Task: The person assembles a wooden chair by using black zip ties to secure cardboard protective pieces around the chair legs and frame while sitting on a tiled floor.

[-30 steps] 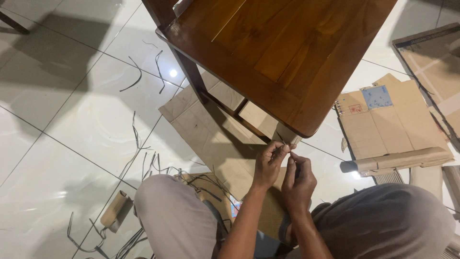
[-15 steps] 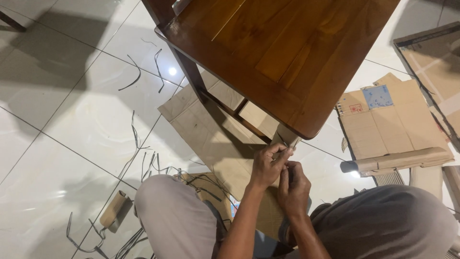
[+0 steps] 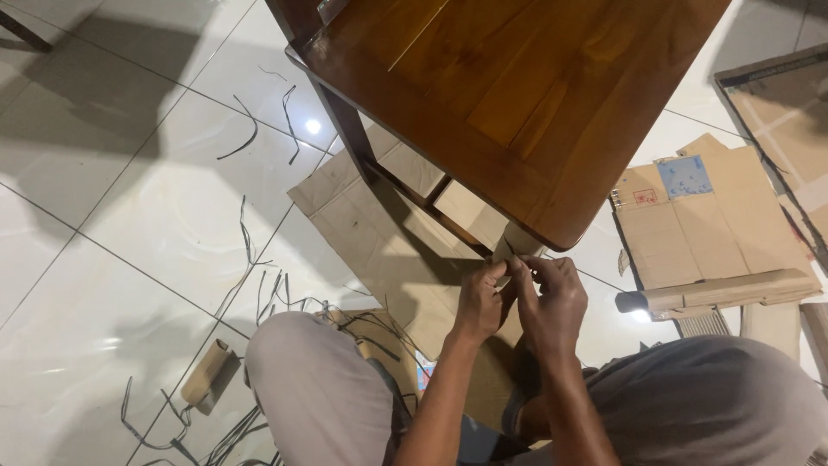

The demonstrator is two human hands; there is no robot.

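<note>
A dark brown wooden chair seat (image 3: 526, 95) fills the top middle of the head view. Its near front leg (image 3: 516, 242) is wrapped in pale cardboard. My left hand (image 3: 479, 302) and my right hand (image 3: 552, 304) are pressed together at that wrapped leg, just below the seat's corner. The fingertips of both pinch the wrapping or a thin strip on it; which one I cannot tell. My knees in grey trousers frame the hands, left (image 3: 319, 388) and right (image 3: 707, 397).
Flattened cardboard (image 3: 379, 233) lies on the white tiled floor under the chair. More cardboard sheets (image 3: 707, 216) and a wrapped bar (image 3: 733, 289) lie at the right. Several thin dark strips (image 3: 259, 285) are scattered at the left, near a small cardboard tube (image 3: 207, 373).
Both hands have stayed at the wrapped leg, with only small finger movements. The right hand's fingers have shifted a little over the left.
</note>
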